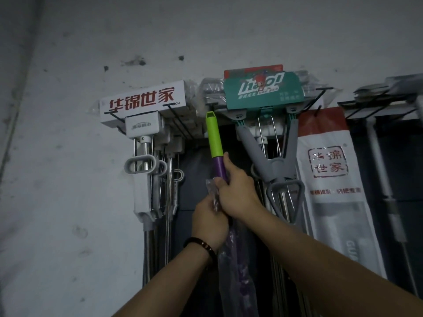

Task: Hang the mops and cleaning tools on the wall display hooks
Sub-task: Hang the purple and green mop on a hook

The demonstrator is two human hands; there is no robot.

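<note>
The mop handle (pixel 215 138) is held up, green tip between the white box (pixel 142 104) and teal card (pixel 263 90), purple shaft gripped by the curled right hand (pixel 238 191), the left hand (pixel 209 219) clenched just below on the plastic sleeve (pixel 229 266).

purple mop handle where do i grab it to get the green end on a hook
Grip the bare purple shaft just below the green end, from below and the right, as the right hand does. It stands nearly upright; lower down, loose plastic wrap looks slippery.
</note>
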